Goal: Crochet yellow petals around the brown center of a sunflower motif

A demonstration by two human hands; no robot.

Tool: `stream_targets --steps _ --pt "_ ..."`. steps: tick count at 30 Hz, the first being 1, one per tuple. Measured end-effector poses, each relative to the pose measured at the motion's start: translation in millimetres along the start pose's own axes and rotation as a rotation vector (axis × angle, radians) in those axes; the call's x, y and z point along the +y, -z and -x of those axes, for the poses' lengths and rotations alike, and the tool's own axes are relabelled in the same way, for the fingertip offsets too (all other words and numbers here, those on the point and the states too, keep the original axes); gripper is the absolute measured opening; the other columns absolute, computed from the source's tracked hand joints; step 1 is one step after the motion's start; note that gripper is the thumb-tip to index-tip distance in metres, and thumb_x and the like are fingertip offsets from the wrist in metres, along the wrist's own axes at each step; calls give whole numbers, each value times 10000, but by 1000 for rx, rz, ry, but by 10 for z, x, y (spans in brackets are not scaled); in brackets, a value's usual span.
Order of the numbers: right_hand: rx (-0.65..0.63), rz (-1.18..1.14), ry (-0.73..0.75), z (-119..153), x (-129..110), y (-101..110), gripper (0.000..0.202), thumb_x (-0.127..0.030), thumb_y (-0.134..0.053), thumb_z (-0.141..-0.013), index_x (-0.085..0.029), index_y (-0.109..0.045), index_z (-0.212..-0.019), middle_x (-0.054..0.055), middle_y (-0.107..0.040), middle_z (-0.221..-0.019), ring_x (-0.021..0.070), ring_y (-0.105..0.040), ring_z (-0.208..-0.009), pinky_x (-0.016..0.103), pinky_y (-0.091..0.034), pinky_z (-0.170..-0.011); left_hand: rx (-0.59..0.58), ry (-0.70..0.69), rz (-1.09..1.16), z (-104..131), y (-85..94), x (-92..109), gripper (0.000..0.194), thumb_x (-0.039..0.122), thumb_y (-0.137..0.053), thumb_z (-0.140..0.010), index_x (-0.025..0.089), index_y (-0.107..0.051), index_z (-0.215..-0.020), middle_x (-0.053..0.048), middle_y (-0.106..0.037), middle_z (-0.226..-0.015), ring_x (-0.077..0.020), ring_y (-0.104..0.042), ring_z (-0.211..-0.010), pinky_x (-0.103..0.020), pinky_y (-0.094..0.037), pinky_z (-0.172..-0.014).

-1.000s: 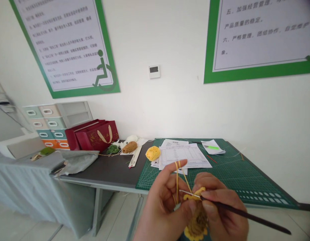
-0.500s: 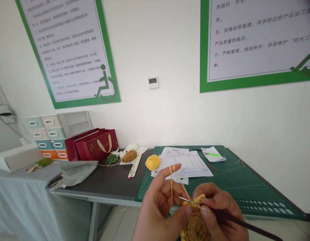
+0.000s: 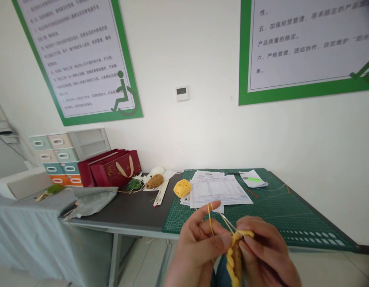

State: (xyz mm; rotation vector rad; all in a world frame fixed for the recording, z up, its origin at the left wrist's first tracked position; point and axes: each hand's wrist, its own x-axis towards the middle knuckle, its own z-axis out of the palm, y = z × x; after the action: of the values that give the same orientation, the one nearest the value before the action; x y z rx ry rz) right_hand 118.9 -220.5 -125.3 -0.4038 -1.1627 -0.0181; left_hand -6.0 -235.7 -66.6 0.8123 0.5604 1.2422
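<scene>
My left hand [image 3: 202,243] pinches the edge of a crocheted piece [image 3: 232,263], brown with a yellow border, between thumb and fingers. Yellow yarn [image 3: 210,219] loops over its raised index finger and runs down to the work. My right hand [image 3: 263,247] is closed round a crochet hook [image 3: 228,221]; its silver tip pokes out beyond the yellow stitches toward the upper left. The hook's handle is hidden behind the right hand. The piece is turned nearly edge-on, so its brown face barely shows. Both hands meet at the work, in front of the table.
A green cutting mat [image 3: 280,215] carries papers [image 3: 220,191], a yellow yarn ball [image 3: 182,188] and a green pen [image 3: 254,179]. Left of it lie a brown yarn ball [image 3: 154,181], green yarn [image 3: 134,184], red gift bags [image 3: 115,167] and a drawer unit [image 3: 57,159].
The crocheted piece has turned from showing its round brown face to nearly edge-on. The hook now points more steeply up, and its handle has gone out of sight. Both hands have shifted slightly right.
</scene>
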Motion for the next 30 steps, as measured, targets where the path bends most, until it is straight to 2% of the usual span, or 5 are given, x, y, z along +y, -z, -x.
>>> stream_targets --steps 4,8,15,18,30 --pt "-117 -194 -297 -92 -11 0 91 -167 -660 -926 -249 -686 -897 42 -711 -854 178 -694 -718 299 -587 -561 4 -100 -64 21 -14 24 915 138 -961 -659 179 -513 -1456 45 -695 -664 -95 -608 -577 -206 -486 -596" --pt "-249 108 -55 -103 2 121 239 -84 -729 -840 -265 -750 -994 34 -754 -864 180 -714 -740 299 -613 -612 72 -261 -200 44 -19 -30 789 164 -920 -731 220 -546 -1424 46 -694 -683 -111 -620 -620 -212 -491 -611" --pt "2 -241 -248 33 -10 -55 88 -207 -696 -930 -279 -735 -963 36 -711 -899 173 -681 -760 307 -585 -593 -45 139 38 -11 56 -4 698 135 -944 -643 110 -659 -1280 22 -666 -640 -52 -478 -503 -167 -318 -475" --pt "-79 -506 -517 -20 -43 -112 82 -342 -702 -945 -266 -690 -918 30 -710 -846 159 -672 -707 276 -574 -564 -14 15 -26 16 39 15 763 138 -951 -663 177 -626 -1353 34 -669 -656 -67 -515 -555 -174 -370 -531" --pt "-108 -462 -423 -108 -67 -51 65 -338 -684 -967 -274 -674 -964 9 -717 -812 169 -662 -797 289 -552 -668 80 -413 -409 195 -36 -71 430 209 -825 -853 296 -736 -1265 -3 -747 -801 -127 -626 -713 -214 -473 -661"
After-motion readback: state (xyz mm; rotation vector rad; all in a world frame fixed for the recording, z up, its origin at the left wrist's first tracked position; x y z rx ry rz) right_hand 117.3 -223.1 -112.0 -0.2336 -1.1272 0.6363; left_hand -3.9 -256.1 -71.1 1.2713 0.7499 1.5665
